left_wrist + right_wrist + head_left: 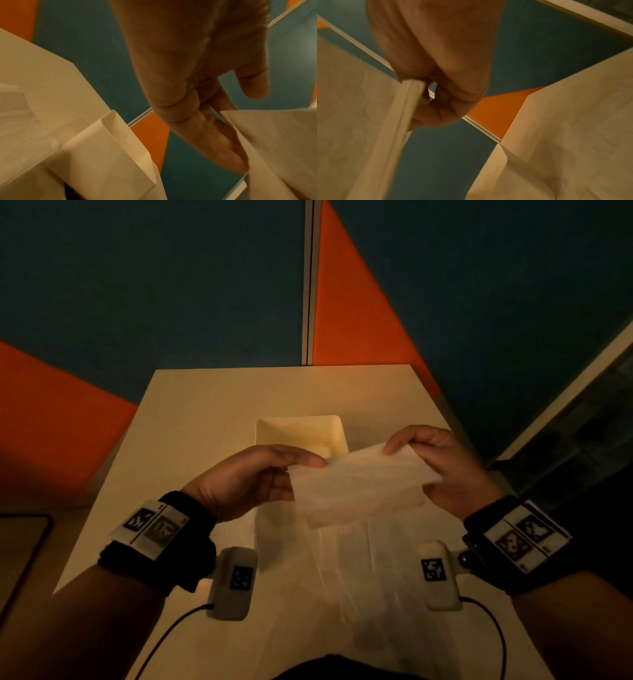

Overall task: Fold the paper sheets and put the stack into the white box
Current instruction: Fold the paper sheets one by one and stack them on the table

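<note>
Right hand [448, 470]: pinches the right end of the folded paper [359, 484], thumb on the near face and fingers curled round the far edge; the right wrist view shows several layers of the fold squeezed between thumb and fingers [428, 119].

Left hand [260, 477]: grasps the left end of the same folded paper, fingers extended along its upper left corner and thumb below; in the left wrist view the fingertips [228, 155] meet the paper's edge.

Folded paper: held in the air between both hands, tilted with its right end higher, in front of and partly overlapping the white box [301, 433] as seen from the head camera.

White box: open top, stands on the table [191, 419] toward its far middle; contents cannot be made out.

Loose sheets [342, 570]: thin and pale, lie flat on the table on the near side of the white box, under the held paper.

Wrist bands [154, 529]: dark, with black-and-white marker tags, one on each forearm, nearer the person than the white box.

Wall panels [356, 313]: orange and dark teal, beyond the white box and the table's far edge.
</note>
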